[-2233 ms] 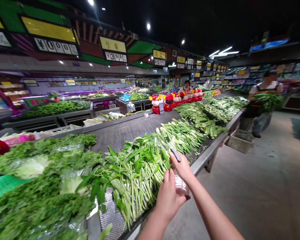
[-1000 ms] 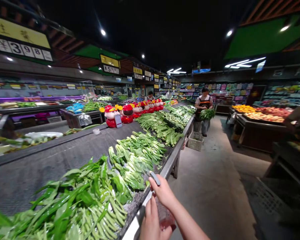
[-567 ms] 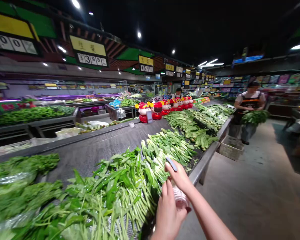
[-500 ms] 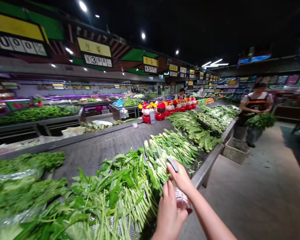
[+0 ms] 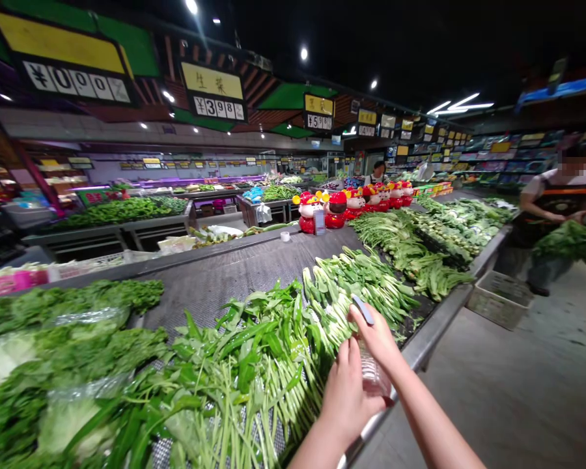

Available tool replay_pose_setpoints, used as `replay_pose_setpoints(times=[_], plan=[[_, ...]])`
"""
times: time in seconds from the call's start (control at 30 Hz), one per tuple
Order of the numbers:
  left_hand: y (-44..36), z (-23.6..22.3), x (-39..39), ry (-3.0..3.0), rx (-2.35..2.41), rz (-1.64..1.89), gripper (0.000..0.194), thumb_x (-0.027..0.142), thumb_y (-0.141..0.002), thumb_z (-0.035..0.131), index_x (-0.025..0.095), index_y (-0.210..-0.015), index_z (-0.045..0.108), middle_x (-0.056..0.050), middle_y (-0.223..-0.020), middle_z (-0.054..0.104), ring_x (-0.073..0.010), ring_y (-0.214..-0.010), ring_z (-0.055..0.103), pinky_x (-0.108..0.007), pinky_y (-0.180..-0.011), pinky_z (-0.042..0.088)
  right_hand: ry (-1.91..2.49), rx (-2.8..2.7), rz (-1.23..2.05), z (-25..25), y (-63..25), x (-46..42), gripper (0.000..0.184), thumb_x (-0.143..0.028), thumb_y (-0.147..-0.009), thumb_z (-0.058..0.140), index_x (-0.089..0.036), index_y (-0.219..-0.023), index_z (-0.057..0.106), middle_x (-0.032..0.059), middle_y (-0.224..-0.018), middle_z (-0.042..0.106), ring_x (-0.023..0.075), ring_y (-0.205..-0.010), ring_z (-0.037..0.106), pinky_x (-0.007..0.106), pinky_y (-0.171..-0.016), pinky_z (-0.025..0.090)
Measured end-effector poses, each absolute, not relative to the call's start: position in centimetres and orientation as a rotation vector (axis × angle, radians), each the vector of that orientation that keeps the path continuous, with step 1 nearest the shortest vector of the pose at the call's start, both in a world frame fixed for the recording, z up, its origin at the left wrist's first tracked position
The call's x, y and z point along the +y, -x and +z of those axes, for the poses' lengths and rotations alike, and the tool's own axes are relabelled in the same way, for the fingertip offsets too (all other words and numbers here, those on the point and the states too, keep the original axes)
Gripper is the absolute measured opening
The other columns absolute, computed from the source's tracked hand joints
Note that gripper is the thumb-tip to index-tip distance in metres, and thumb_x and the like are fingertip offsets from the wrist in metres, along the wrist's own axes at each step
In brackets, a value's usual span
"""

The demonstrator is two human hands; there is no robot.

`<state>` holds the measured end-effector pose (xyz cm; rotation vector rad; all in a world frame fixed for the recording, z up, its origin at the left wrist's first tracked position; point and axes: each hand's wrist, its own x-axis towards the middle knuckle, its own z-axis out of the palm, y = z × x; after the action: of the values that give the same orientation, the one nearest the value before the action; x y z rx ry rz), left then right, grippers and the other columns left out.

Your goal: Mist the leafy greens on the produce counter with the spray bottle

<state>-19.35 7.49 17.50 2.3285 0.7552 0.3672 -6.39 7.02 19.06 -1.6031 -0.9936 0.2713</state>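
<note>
A clear, ribbed plastic bottle (image 5: 374,376) is held between my two hands over the front edge of the vegetable stand. My left hand (image 5: 346,389) is wrapped round its lower part. My right hand (image 5: 378,333) closes over its upper end, where a flat grey piece (image 5: 362,310) sticks out above the fingers. Most of the bottle's top is hidden by my hands. Just left of them lie long-stemmed leafy greens (image 5: 273,365), wet and shiny. Beyond my fingers are white-stemmed greens (image 5: 366,280) in a row.
Leafy lettuce (image 5: 78,345), partly in clear wrap, lies at the left. Red figurines (image 5: 336,212) line the stand's (image 5: 200,280) back. A person in an apron (image 5: 554,202) holds greens beside a crate (image 5: 501,299) on the floor. Price signs (image 5: 215,91) hang above.
The view has swung left, so the stand, signs and person appear farther right. Both my hands stay closed on the bottle.
</note>
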Motion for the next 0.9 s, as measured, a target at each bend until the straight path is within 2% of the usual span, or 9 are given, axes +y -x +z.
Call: replay_pose_setpoints(times=[0.23, 0.53, 0.77, 0.9], plan=[[16.8, 18.3, 6.5, -2.289, 0.737, 0.425, 0.097, 0.027, -0.054, 0.068, 0.015, -0.136, 0.018, -0.011, -0.139, 0.028, -0.0255, -0.116, 0.043, -0.029, -0.1, 0.031, 1.606, -1.01, 0.263, 18.8, 3.7, 6.6, 0.038, -0.054, -0.083, 0.042, -0.021, -0.066, 0.051, 0.0012, -0.061, 0.056, 0.0165, -0.055, 0.051, 0.029, -0.055, 0.041], [10.9, 17.9, 3.4, -2.31, 0.774, 0.481, 0.094, 0.027, -0.056, 0.064, 0.013, -0.137, 0.017, -0.012, -0.14, 0.027, -0.0255, -0.12, 0.04, -0.028, -0.101, 0.03, 1.544, -1.05, 0.268, 19.1, -2.1, 4.0, 0.037, -0.053, -0.083, 0.043, -0.02, -0.079, 0.058, 0.0042, -0.077, 0.063, 0.0191, -0.069, 0.057, 0.031, -0.063, 0.044], [7.2, 15.3, -0.6, -2.318, 0.89, 0.47, 0.096, 0.025, -0.055, 0.062, 0.012, -0.137, 0.014, -0.014, -0.142, 0.024, -0.0268, -0.122, 0.038, -0.029, -0.101, 0.03, 1.534, -1.097, 0.336, 17.1, -5.3, 0.8, 0.038, -0.053, -0.084, 0.04, -0.02, -0.07, 0.054, 0.0022, -0.069, 0.06, 0.0173, -0.062, 0.054, 0.029, -0.059, 0.043], [5.8, 13.5, -3.0, -2.297, 0.918, 0.492, 0.096, 0.024, -0.055, 0.062, 0.007, -0.137, 0.014, -0.017, -0.14, 0.025, -0.0258, -0.121, 0.039, -0.027, -0.1, 0.03, 1.556, -1.102, 0.369, 15.2, -6.5, -0.9, 0.039, -0.055, -0.083, 0.04, -0.021, -0.066, 0.049, 0.0001, -0.062, 0.055, 0.0162, -0.057, 0.052, 0.028, -0.056, 0.041]])
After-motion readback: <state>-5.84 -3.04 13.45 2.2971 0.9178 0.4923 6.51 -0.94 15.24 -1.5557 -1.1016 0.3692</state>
